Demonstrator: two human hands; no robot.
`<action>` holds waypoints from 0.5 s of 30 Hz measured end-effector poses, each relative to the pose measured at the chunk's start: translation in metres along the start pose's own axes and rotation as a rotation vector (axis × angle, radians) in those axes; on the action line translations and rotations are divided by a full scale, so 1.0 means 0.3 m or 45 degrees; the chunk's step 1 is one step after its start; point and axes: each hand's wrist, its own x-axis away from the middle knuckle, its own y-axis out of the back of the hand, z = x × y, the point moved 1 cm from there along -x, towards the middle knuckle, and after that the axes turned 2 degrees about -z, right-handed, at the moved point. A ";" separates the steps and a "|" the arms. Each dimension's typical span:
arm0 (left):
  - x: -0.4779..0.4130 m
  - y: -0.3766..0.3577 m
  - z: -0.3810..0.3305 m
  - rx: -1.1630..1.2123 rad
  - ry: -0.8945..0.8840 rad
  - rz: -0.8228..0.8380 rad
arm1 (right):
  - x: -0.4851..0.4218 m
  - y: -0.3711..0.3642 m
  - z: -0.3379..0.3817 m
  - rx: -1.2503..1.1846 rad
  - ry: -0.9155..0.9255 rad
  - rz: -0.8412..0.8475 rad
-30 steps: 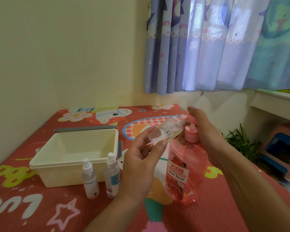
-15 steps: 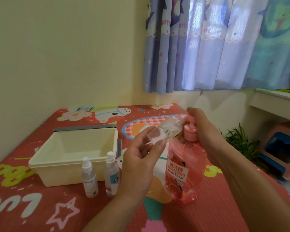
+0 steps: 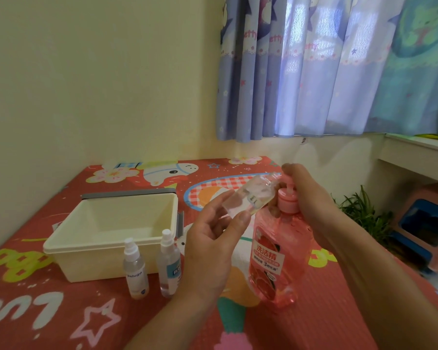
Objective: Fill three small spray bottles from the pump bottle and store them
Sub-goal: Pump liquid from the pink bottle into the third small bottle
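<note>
Now, two capped spray bottles [image 3: 135,269] [image 3: 169,266] stand before the cream bin [image 3: 106,251] on the cartoon mat [image 3: 61,311]. The left hand [image 3: 213,238] pinches the uncapped spray bottle [image 3: 250,198], tilted across the pink pump bottle [image 3: 276,261] and hiding its nozzle. The right hand [image 3: 306,195] curls over the pump head, and nothing has shifted since a second ago.

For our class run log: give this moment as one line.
left hand: holds small bottle tilted toward pink pump bottle; right hand: grips its pump head; selugo bottle, blue-label bottle: upright before bin
</note>
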 end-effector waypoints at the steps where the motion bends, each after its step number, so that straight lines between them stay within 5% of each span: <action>1: 0.000 0.001 0.001 -0.004 0.001 0.002 | 0.001 -0.001 0.001 0.000 0.001 -0.002; 15: 0.007 -0.005 -0.008 0.039 -0.003 0.008 | 0.000 0.000 -0.006 0.001 0.005 0.020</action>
